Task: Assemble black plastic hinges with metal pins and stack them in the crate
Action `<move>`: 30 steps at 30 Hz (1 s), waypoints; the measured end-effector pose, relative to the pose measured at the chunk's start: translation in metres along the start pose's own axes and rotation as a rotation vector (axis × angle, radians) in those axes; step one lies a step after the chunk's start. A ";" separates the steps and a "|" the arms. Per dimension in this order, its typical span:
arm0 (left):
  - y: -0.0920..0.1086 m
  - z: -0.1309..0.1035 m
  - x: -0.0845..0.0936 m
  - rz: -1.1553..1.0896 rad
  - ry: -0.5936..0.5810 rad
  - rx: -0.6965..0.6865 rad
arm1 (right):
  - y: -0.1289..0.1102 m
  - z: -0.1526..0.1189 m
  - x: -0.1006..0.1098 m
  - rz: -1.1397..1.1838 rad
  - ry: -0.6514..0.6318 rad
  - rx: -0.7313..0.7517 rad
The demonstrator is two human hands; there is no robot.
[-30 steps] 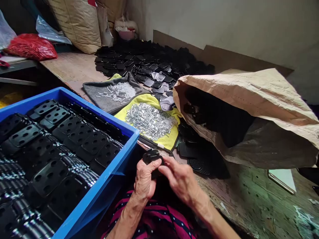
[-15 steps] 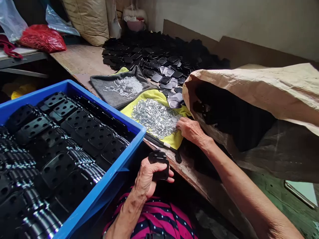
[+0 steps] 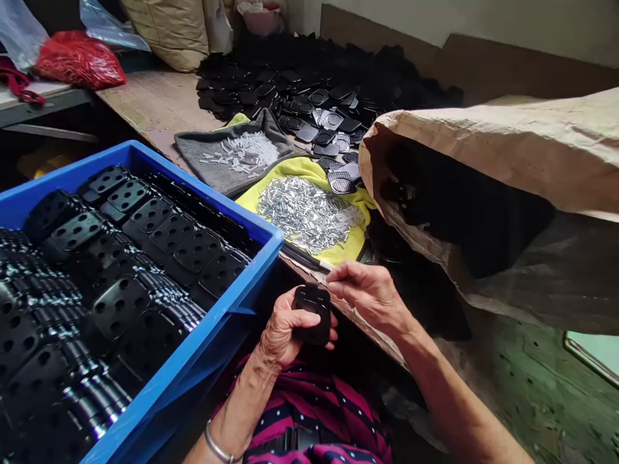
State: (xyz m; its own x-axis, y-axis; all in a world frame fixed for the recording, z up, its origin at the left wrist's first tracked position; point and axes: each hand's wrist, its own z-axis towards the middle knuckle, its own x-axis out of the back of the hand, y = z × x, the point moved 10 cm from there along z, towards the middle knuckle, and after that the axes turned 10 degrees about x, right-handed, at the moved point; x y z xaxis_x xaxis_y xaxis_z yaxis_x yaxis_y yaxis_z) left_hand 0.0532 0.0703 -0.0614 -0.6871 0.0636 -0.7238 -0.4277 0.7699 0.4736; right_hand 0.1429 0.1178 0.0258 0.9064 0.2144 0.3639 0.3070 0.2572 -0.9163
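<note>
My left hand (image 3: 283,328) is closed around a black plastic plate (image 3: 312,316) with rounded corners, thumb across its face and hinge-like lugs at its top edge. Just to the right of that top edge, my right hand (image 3: 370,293) is pinched; whatever is between thumb and forefinger is too small or hidden to name. Beyond the hands, a heap of small silvery metal pins (image 3: 309,216) lies on a yellow cloth (image 3: 360,241). Behind it to the left, short white sticks (image 3: 251,151) rest on a grey cloth (image 3: 200,154).
At left stands a blue crate (image 3: 213,328) packed with rows of black hinged pieces (image 3: 120,306). A large pile of black plates (image 3: 290,77) covers the back of the table. An open paper sack (image 3: 483,138) lies at right. A red plastic bag (image 3: 80,61) sits far left.
My right hand has come back from the edge of the metal pins to beside the black plate. My left hand still holds the plate, slightly turned. The view has tipped down a little.
</note>
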 end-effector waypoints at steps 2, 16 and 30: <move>-0.004 0.000 -0.002 0.012 -0.045 0.006 | 0.010 -0.012 -0.008 0.144 0.058 -0.088; -0.006 -0.003 -0.006 0.254 0.080 -0.003 | -0.055 -0.039 -0.014 -0.587 0.120 0.568; -0.029 -0.004 -0.013 0.192 -0.154 0.135 | 0.028 -0.034 -0.013 0.274 -0.009 -0.092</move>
State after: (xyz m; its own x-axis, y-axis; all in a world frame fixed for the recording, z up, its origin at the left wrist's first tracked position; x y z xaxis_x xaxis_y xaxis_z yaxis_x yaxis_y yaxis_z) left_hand 0.0720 0.0449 -0.0636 -0.6462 0.3042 -0.6999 -0.2088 0.8117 0.5455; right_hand 0.1495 0.0902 -0.0101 0.9567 0.2728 0.1016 0.0763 0.1017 -0.9919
